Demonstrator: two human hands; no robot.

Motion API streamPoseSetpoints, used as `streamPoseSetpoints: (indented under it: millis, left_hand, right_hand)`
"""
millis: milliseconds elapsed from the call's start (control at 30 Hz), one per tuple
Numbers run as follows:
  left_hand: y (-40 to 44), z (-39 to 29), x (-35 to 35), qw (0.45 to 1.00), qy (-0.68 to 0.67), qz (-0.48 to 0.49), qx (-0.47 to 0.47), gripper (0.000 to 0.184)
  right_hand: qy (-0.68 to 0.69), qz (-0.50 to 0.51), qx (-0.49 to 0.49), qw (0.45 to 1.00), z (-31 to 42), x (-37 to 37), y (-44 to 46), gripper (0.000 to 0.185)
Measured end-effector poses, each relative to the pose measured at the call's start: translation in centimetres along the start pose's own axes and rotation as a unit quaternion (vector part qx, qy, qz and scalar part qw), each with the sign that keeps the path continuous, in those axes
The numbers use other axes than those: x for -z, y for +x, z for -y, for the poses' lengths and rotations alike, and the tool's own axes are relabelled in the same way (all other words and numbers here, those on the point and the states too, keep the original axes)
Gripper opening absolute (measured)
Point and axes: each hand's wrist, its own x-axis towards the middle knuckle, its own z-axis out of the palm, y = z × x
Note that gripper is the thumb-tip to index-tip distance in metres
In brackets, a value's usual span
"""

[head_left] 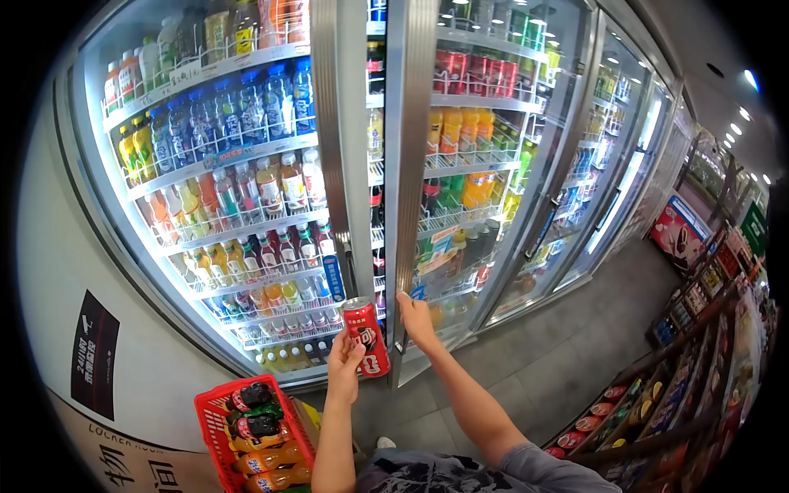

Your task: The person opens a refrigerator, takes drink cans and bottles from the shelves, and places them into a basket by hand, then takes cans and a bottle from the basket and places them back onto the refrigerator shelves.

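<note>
My left hand is closed round a red drink can, held upright and slightly tilted in front of the refrigerators. To its right, my right hand has its fingers curled at the metal edge of a glass refrigerator door, which stands partly open. Through the gap beside the door, shelves with bottles and cans show. Below and left of my left hand is a red shopping basket holding several bottles of orange and dark drinks.
A second refrigerator full of bottles stands at the left. More glass-door refrigerators run off to the right. Slanted wooden racks of packaged goods line the lower right, across the grey tiled floor. A white wall with a black sign is at far left.
</note>
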Motion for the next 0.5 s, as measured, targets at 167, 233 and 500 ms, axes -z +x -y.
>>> streamPoseSetpoints:
  millis: [167,233,500]
  left_hand:
    - [-3.1,1.6,-3.6,1.0,-0.024,-0.001,0.002,0.052]
    - [-4.4,2.3,-4.5,1.0,-0.018,0.008,0.003,0.052]
    - [-9.8,4.1,-8.0,1.0,0.003,0.023,0.006,0.055]
  right_hand:
    - [0.015,0.0,-0.01,1.0,-1.0,2.8,-2.5,0.06]
    - [0.023,-0.013,0.003,1.0,-0.9,4.0,-4.0,0.059]
    - [0.121,-0.036,-0.025,0.992,-0.3,11.2,-10.9,0.041]
